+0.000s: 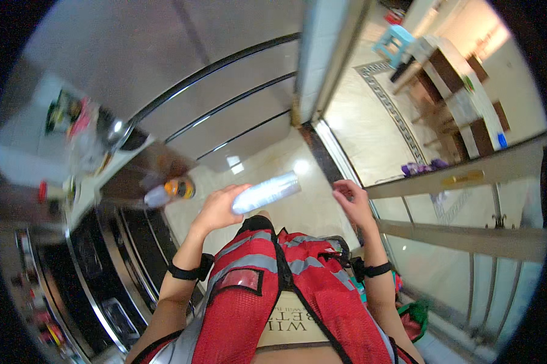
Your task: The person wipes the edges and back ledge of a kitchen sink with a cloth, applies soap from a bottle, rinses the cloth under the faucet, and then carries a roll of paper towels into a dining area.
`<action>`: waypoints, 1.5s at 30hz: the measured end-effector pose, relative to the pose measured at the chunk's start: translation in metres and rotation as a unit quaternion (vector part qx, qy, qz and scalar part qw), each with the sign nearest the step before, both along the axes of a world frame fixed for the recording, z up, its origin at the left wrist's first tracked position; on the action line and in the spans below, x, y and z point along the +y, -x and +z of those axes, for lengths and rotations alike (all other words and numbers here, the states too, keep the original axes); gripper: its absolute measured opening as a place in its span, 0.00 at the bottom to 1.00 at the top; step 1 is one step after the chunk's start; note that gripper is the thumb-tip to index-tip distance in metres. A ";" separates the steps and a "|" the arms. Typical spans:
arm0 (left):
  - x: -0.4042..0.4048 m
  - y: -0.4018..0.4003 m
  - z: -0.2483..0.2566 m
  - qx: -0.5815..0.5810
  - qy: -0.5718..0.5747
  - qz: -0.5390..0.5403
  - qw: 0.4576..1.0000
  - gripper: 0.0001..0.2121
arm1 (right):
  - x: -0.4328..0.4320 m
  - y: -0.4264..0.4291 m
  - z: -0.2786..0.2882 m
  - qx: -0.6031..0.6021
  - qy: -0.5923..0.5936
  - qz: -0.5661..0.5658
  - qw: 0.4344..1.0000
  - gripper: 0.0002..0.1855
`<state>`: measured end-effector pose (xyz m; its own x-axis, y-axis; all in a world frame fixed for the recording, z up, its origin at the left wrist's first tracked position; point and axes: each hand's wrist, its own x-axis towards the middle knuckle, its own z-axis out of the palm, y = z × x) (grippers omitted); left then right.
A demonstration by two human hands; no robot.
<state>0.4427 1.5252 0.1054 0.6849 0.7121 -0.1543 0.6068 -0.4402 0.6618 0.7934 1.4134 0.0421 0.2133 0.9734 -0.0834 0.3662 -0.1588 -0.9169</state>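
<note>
A shiny roll of clear plastic film is gripped at its left end by my left hand. It points to the right over the tiled floor, tilted slightly upward in the picture. My right hand is held apart from the roll, near the door track, with its fingers loosely curled and apart and nothing in them. Both wrists wear black bands. A red vest with grey strips covers my front.
To the left stand an orange-capped bottle and a counter with bags on it. Glossy drawers run ahead. On the right are a glass sliding door, purple items and, farther off, a blue stool beside a table.
</note>
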 end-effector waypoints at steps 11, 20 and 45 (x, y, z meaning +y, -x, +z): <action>0.131 -0.261 -0.031 0.063 -0.024 -0.239 0.969 0.31 | 0.090 -0.121 0.025 -0.290 -0.036 0.139 0.946 0.38; 0.251 -0.430 -0.021 0.001 -0.005 -0.346 0.938 0.30 | 0.202 -0.255 0.027 -0.370 0.045 0.110 0.921 0.28; 0.414 -0.841 -0.017 -0.057 0.115 -0.322 0.938 0.27 | 0.257 -0.679 0.074 -0.254 0.171 -0.008 0.952 0.20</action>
<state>1.2841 1.9392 0.0884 0.9830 0.1021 -0.1524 0.1834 -0.5287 0.8288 1.4727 1.6701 0.1160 0.3253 0.9042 -0.2767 0.7432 -0.4254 -0.5165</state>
